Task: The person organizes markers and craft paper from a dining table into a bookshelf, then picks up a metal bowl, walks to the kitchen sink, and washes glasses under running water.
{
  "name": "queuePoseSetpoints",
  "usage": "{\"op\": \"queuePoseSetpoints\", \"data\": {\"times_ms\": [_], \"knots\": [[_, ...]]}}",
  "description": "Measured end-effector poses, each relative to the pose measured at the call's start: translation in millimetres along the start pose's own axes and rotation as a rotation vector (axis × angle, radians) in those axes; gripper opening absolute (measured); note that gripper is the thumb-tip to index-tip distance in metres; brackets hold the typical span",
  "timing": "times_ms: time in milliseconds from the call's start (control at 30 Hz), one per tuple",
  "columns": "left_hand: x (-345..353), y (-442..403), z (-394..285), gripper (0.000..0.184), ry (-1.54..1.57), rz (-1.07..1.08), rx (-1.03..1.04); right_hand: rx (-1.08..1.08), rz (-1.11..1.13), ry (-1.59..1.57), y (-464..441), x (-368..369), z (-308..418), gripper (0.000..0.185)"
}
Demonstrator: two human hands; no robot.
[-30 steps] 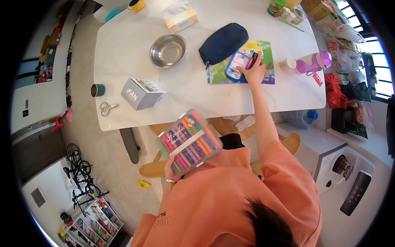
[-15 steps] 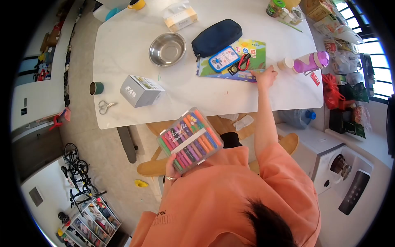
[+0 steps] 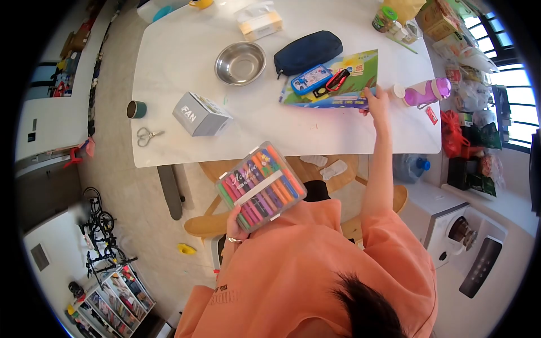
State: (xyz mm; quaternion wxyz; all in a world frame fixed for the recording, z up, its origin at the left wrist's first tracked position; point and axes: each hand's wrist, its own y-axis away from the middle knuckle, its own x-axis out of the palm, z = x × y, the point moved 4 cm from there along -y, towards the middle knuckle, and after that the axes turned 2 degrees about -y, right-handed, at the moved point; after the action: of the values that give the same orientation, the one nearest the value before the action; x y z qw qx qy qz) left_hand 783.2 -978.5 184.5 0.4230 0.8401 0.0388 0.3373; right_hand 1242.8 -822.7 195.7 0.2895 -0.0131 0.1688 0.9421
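My left hand [image 3: 236, 224] grips the lower left corner of a clear case of coloured markers [image 3: 261, 187] in front of my body. On the table my right hand [image 3: 376, 102] pinches the near right corner of a colourful paper pack [image 3: 360, 70], whose right side is lifted and bent. A blue-framed case [image 3: 311, 79] and a red and black item [image 3: 337, 81] lie on the pack. Behind them is a dark blue pouch [image 3: 308, 52]. Just right of my right hand are a pale cup [image 3: 397, 92] and a purple bottle [image 3: 426, 92].
The white table [image 3: 270, 127] also holds a steel bowl [image 3: 240, 63], a FAN box [image 3: 200, 115], scissors [image 3: 147, 136], a green cup [image 3: 136, 109], a tissue pack [image 3: 260, 23] and jars [image 3: 385, 19]. Wooden chairs [image 3: 211, 225] stand below the near edge.
My right hand let go of the red and black item, moved to the pack's right corner and raised it. My left hand still holds the marker case.
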Motion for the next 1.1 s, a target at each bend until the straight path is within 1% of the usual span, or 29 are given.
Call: {"op": "queuePoseSetpoints", "data": {"times_ms": [67, 200, 267, 300, 367, 400, 467, 500, 567, 633, 733, 833, 867, 933, 967, 1000, 1067, 1100], "knots": [[-3.1, -0.5, -0.6, 0.052, 0.011, 0.029, 0.002, -0.089, -0.048, 0.174, 17.3, -10.8, 29.4, 0.019], [-3.5, -4.2, 0.4, 0.051, 0.012, -0.007, -0.011, -0.137, -0.067, 0.251, 53.9, -43.7, 75.9, 0.023], [-3.1, -6.0, 1.6, 0.051, 0.018, -0.025, -0.019, -0.16, -0.217, 0.47, 72.4, -68.7, 87.0, 0.028], [-1.4, -6.3, 0.8, 0.052, 0.009, -0.027, -0.005, -0.164, -0.224, 0.475, 79.6, -81.8, 86.6, 0.028], [-5.0, -6.9, 0.5, 0.052, 0.004, -0.024, 0.008, -0.184, -0.279, 0.486, 94.2, -109.2, 82.9, 0.036], [-9.3, -9.1, 1.6, 0.052, 0.019, -0.015, -0.002, -0.195, -0.314, 0.356, 101.2, -120.3, 77.6, 0.036], [-16.7, -12.6, 1.6, 0.052, 0.035, 0.002, -0.012, -0.168, -0.378, 0.252, 119.7, -130.9, 74.4, 0.03], [-18.7, -14.4, 2.1, 0.052, 0.048, 0.022, -0.018, -0.172, -0.38, 0.253, 124.6, -139.5, 68.4, 0.03], [-16.6, -14.5, 5.3, 0.052, 0.064, 0.039, -0.021, -0.131, -0.263, 0.119, 126.8, -153.3, 43.9, 0.025], [-9.2, -11.1, 2.5, 0.052, 0.066, 0.099, 0.038, -0.108, -0.241, 0.067, 136.1, -148.4, 28.8, 0.024], [-8.7, -6.7, -1.4, 0.052, 0.086, 0.134, 0.061, -0.075, -0.163, -0.02, 144.7, -130.9, -2.6, 0.023], [-13.8, -10.7, -0.5, 0.05, 0.089, 0.115, 0.063, 0.033, -0.015, -0.009, 145.1, -104.8, -22.3, 0.024], [-15.6, -9.7, -2.7, 0.05, 0.096, 0.095, 0.087, 0.037, 0.016, -0.015, 146.9, -95.2, -25.3, 0.024], [-11.3, -8.3, -6.9, 0.049, 0.079, 0.078, 0.08, 0.136, 0.197, 0.004, 149.4, -72.4, -34.2, 0.023], [-16.6, -11.2, -7.0, 0.05, 0.101, 0.101, 0.057, 0.109, 0.284, -0.02, 151.0, -57.7, -37.5, 0.021], [-18.7, -10.3, -9.9, 0.05, 0.104, 0.092, 0.072, 0.108, 0.301, -0.023, 152.7, -44.9, -36.8, 0.021], [-20.1, -8.0, -11.6, 0.055, 0.088, 0.127, 0.068, 0.186, 0.438, -0.056, 160.9, -18.3, -34.1, 0.018], [-19.5, -5.7, -11.8, 0.056, 0.084, 0.143, 0.069, 0.197, 0.468, -0.109, 160.7, -8.2, -37.4, 0.017]]}}
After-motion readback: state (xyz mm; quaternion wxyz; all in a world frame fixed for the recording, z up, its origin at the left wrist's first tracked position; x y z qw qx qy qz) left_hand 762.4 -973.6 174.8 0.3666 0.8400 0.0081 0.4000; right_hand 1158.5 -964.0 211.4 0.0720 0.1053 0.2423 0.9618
